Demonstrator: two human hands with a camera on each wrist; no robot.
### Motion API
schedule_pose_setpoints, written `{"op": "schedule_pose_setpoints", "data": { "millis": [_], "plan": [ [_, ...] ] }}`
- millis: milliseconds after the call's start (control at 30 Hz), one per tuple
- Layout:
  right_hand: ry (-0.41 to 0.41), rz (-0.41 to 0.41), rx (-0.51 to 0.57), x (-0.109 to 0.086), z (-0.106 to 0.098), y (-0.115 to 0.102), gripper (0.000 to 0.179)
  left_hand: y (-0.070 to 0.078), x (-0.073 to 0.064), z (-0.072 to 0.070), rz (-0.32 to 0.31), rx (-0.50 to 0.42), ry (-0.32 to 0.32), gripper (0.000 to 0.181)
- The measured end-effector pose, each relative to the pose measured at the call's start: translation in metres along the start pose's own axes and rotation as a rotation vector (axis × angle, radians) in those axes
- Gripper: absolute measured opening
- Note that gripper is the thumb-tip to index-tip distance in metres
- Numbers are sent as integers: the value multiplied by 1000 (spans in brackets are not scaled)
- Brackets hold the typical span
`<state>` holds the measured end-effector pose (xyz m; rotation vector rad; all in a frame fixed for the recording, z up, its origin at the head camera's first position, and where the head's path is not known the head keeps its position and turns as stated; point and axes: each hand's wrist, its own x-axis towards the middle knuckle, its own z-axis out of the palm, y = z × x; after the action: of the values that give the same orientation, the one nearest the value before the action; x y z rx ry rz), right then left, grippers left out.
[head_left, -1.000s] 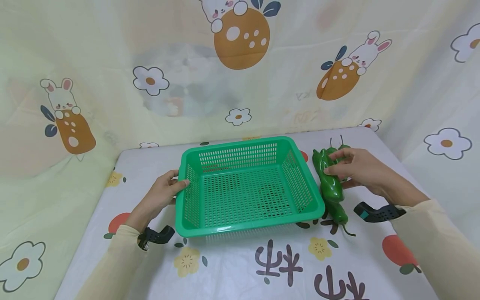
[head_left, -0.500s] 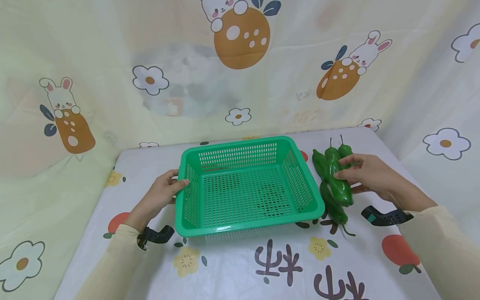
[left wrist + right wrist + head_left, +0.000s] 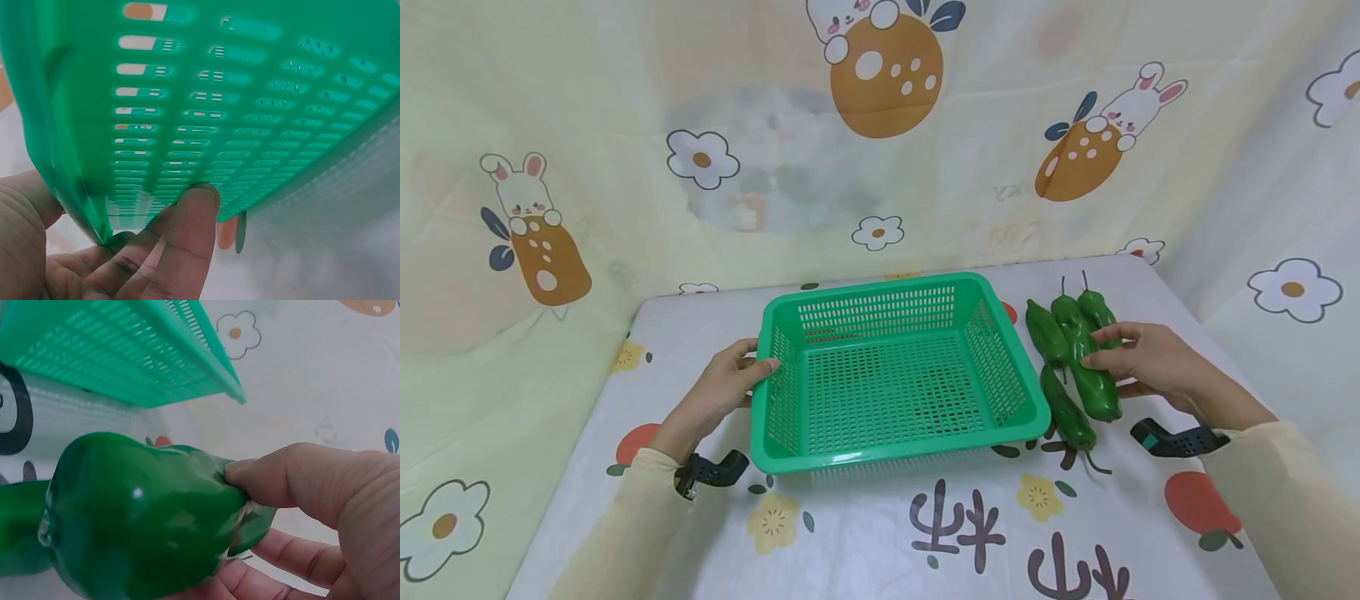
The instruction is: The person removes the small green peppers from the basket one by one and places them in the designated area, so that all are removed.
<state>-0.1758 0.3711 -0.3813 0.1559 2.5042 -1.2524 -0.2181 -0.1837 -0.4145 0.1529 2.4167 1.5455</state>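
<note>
A green plastic basket [image 3: 895,456] with slotted walls sits mid-table, with nothing in it. At its left end, my left hand [image 3: 722,385] grips the rim, thumb over the top and fingers along the outer wall [image 3: 250,119]. To the basket's right, my right hand [image 3: 1153,367] pinches a shiny green pepper [image 3: 1097,393] between thumb and fingers; its rounded end faces the camera in the right wrist view. Other green peppers lie around it: one to the left [image 3: 1047,332], one in front [image 3: 1067,417] with a curved stem, and two behind, partly covered.
A pale tablecloth [image 3: 850,533] printed with fruit, flowers and dark characters covers the table. Behind rises a patterned curtain [image 3: 790,183] with rabbits, and another sheet hangs at the right. Each wrist wears a black camera mount [image 3: 1176,439].
My right hand has moved right and slightly nearer with the pepper, uncovering the left-hand and front peppers. My left hand and the basket have stayed in place.
</note>
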Motion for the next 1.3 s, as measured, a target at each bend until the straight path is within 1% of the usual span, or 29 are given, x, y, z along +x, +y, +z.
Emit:
{"op": "schedule_pose_setpoints", "data": {
  "millis": [367,600,1000,1300],
  "plan": [
    [-5,68,-33,6,1,22,69,0,0,0,-1,-6,-7,55],
    [-14,91,-37,8,2,32,70,0,0,-1,0,-7,-5,54],
    [-6,121,-54,10,5,41,70,0,0,-1,-2,0,0,54],
    [-16,136,-52,13,9,47,63,0,1,0,1,14,7,53]
  ]
}}
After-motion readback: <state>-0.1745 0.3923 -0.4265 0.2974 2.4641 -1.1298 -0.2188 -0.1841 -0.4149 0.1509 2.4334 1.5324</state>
